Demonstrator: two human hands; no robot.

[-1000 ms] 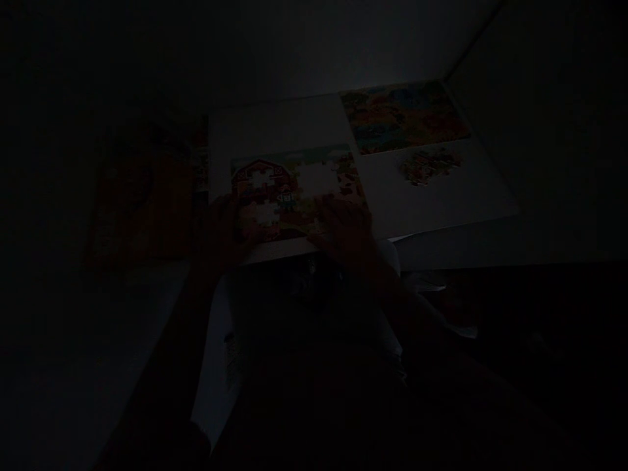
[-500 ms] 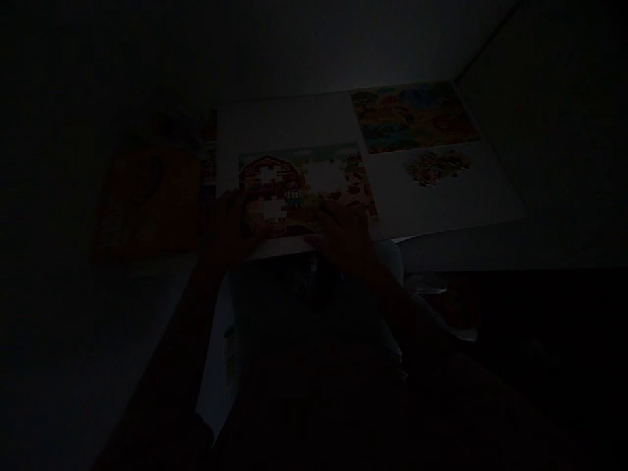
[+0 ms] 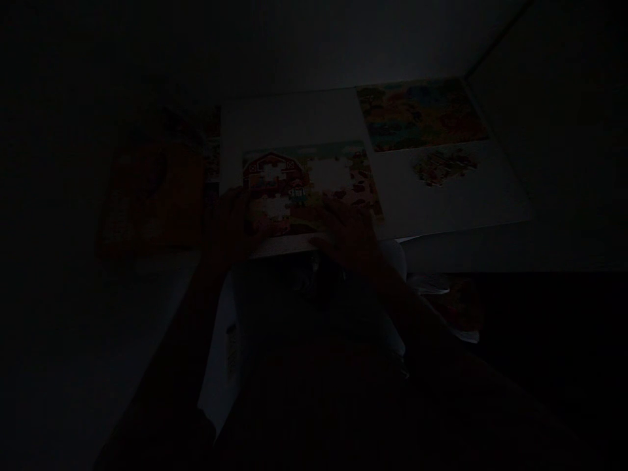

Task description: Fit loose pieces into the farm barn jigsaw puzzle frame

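The scene is very dark. A half-built jigsaw puzzle (image 3: 314,183) with a red barn and white gaps lies on a white board (image 3: 294,118). My left hand (image 3: 230,226) rests at the puzzle's lower left corner, fingers curled on its edge. At the puzzle's lower right edge lies my right hand (image 3: 350,235), fingers spread flat on the pieces. Whether either hand pinches a loose piece is hidden by the dark.
A finished colourful picture (image 3: 422,114) lies at the board's far right, with a small heap of loose pieces (image 3: 441,167) below it. An orange box or sheet (image 3: 152,196) sits to the left. White cloth (image 3: 220,366) shows below the board.
The view has drifted slightly, so the board sits further right. Both hands stay at the puzzle's near edge; the left hand has crept a little right.
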